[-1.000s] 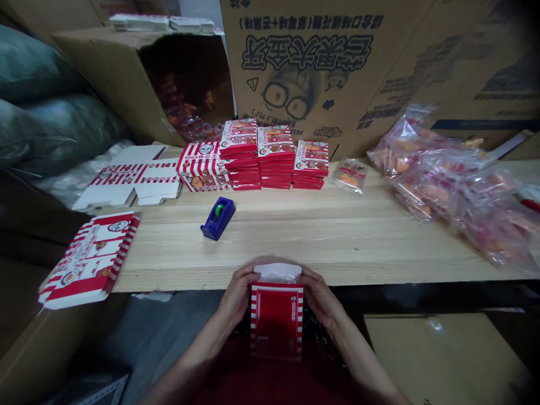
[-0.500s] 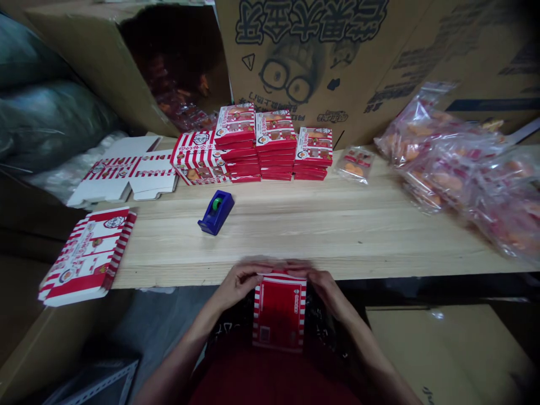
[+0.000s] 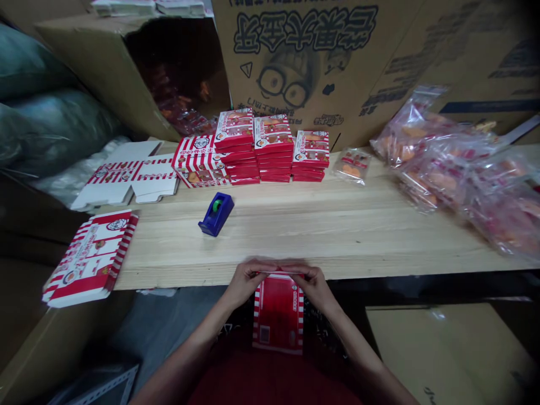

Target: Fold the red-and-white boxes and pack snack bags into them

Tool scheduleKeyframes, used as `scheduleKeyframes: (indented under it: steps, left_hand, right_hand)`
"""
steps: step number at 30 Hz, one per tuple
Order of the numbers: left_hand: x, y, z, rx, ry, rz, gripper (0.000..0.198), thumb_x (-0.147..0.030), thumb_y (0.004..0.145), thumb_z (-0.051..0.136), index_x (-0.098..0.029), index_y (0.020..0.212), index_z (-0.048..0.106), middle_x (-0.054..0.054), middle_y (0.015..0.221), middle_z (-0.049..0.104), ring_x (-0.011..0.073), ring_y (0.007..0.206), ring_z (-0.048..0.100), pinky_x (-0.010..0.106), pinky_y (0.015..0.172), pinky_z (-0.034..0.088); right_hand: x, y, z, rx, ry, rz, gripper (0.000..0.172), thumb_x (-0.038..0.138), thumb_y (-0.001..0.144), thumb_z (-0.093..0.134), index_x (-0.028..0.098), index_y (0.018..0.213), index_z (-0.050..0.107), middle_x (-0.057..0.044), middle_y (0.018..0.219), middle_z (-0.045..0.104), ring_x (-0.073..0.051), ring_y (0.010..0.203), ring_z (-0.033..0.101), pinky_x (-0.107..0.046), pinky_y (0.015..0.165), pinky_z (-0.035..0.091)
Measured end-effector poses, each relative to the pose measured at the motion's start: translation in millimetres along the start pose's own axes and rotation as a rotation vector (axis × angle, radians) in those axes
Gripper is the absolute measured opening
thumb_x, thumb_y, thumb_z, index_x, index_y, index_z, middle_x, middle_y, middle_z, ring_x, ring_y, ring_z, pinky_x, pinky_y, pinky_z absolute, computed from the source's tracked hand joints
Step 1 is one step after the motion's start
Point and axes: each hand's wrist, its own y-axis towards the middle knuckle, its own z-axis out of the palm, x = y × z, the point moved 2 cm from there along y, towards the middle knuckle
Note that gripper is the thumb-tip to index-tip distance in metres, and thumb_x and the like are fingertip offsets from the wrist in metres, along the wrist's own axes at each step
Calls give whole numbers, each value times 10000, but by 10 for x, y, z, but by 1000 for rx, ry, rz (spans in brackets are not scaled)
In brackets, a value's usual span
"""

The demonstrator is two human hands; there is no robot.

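Observation:
A red carton [image 3: 278, 315] with striped red-and-white sides is held in front of my body, at the table's front edge. My left hand [image 3: 248, 281] pinches its upper end at the left corner. Opposite it, my right hand [image 3: 311, 282] grips the same end from the right, thumb on the near face. The fingers behind the carton's top edge are partly hidden. Beyond my hands, a blue tape dispenser [image 3: 216, 214] with a green core stands on the wooden table [image 3: 287, 225].
Stacked red-and-white cartons [image 3: 272, 149] stand at the back beside a small clear packet [image 3: 353, 166]. Flat carton blanks [image 3: 90, 256] lie at left. Bagged orange pieces [image 3: 451, 169] are heaped at right. Large cardboard boxes [image 3: 358, 84] line the back.
My fingers have drawn closer together along the carton's top end, the right thumb now on its near face. The view has shifted slightly; the things on the table stay put.

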Motion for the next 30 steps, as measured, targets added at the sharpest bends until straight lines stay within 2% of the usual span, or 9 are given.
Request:
scheduleKeyframes:
  steps: [3, 5, 9, 12, 14, 17, 21, 26, 30]
  left_hand:
    - [-79, 0, -74, 102, 43, -18, 253, -364, 940, 678, -268, 1137, 803, 114, 1258, 752, 283, 1213, 667, 445, 1078, 470]
    - [-181, 32, -115, 179, 38, -68, 279, -390, 965, 638, -268, 1162, 793, 112, 1271, 748, 288, 1224, 666, 444, 1070, 476]
    - [-379, 167, -144, 285, 26, -111, 246, -373, 921, 689, -238, 1080, 819, 124, 1112, 799, 296, 1029, 734, 420, 943, 541]
    - [-458, 265, -155, 263, 80, -52, 248, -277, 828, 780, -239, 1070, 821, 110, 1069, 809, 303, 985, 739, 407, 908, 551]
    - [-474, 297, -160, 251, 133, -13, 255, -258, 849, 750, -241, 1095, 815, 84, 1055, 814, 292, 962, 738, 374, 875, 549]
    - [-457, 296, -152, 293, 173, -18, 255, -299, 927, 656, -248, 1127, 807, 61, 992, 819, 243, 857, 723, 304, 765, 533]
    - [-421, 258, -145, 266, 169, -45, 235, -322, 912, 682, -276, 1099, 816, 46, 949, 822, 224, 778, 699, 284, 702, 512]
    - [-413, 200, -128, 291, 187, -27, 265, -313, 945, 632, -276, 1147, 800, 51, 1023, 822, 265, 913, 737, 345, 828, 548]
    - [-457, 128, -137, 295, 154, -2, 273, -314, 966, 609, -288, 1169, 789, 65, 1080, 815, 271, 994, 748, 387, 926, 551]
  right_hand:
    - [96, -14, -71, 106, -58, 5, 245, 428, 931, 693, 321, 1121, 804, -60, 1213, 785, -274, 1248, 664, -534, 1150, 434]
    - [202, 20, -137, 204, -56, 43, 248, 407, 962, 659, 320, 1156, 788, -51, 1253, 769, -262, 1256, 658, -533, 1156, 427]
    - [326, 170, -219, 327, 8, 134, 191, 364, 918, 716, 306, 1077, 805, -36, 1136, 803, -249, 1107, 724, -534, 1078, 495]
    - [296, 272, -207, 389, 69, 177, 254, 330, 861, 771, 315, 1115, 786, -22, 1084, 816, -235, 1060, 735, -527, 1052, 514]
    - [258, 312, -199, 382, 89, 185, 244, 339, 866, 761, 312, 1107, 790, -20, 1059, 823, -220, 1015, 744, -495, 1021, 539]
    - [222, 325, -200, 366, 73, 187, 216, 374, 879, 746, 294, 1070, 805, -17, 994, 832, -200, 916, 754, -440, 946, 578]
    - [226, 277, -200, 299, 46, 196, 244, 394, 851, 778, 277, 1062, 813, -21, 941, 836, -202, 861, 759, -429, 917, 585]
    - [263, 136, -125, 256, 135, 229, 252, 392, 880, 749, 296, 1108, 801, -31, 1068, 825, -239, 1066, 744, -520, 1089, 492]
    - [310, -2, -78, 254, 87, 148, 272, 419, 971, 640, 338, 1200, 762, -25, 1205, 788, -255, 1257, 660, -579, 1202, 359]
